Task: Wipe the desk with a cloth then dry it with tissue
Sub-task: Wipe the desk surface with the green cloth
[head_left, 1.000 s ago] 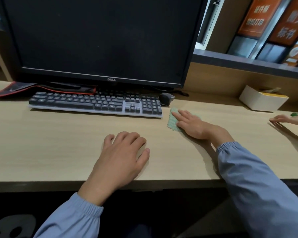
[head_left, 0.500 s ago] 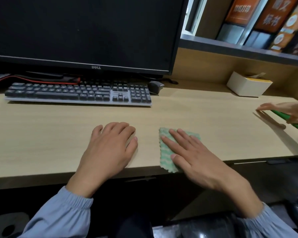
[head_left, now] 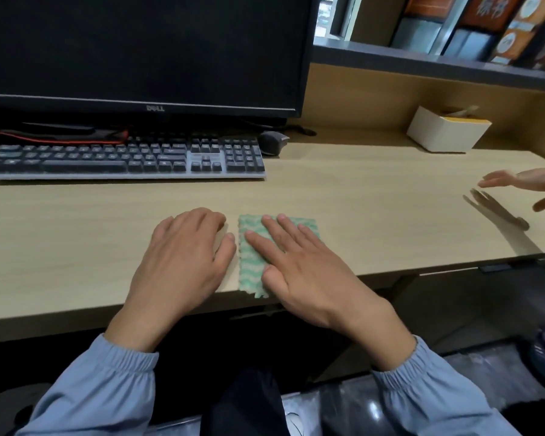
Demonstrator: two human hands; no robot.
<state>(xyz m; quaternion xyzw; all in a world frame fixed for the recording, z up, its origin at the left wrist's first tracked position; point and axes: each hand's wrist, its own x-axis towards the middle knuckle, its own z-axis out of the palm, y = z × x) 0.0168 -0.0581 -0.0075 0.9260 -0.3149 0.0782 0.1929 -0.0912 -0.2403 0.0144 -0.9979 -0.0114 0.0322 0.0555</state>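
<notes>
A green and white striped cloth [head_left: 249,262] lies flat near the front edge of the light wooden desk [head_left: 375,209]. My right hand [head_left: 299,265] presses on the cloth with straight, spread fingers. My left hand [head_left: 183,256] rests palm down on the bare desk just left of the cloth, fingers loosely bent. A white tissue box [head_left: 447,129] with a yellow top stands at the back right, a tissue poking out.
A black keyboard [head_left: 123,160] and a dark mouse [head_left: 272,142] sit in front of a black monitor [head_left: 139,51]. Another person's hand [head_left: 529,184] hovers over the desk at the right edge. A shelf with books runs above the back wall.
My right hand has dragged the cloth from beside the keyboard back to the front edge of the desk. The other person's hand no longer holds a green object. My left hand stayed put.
</notes>
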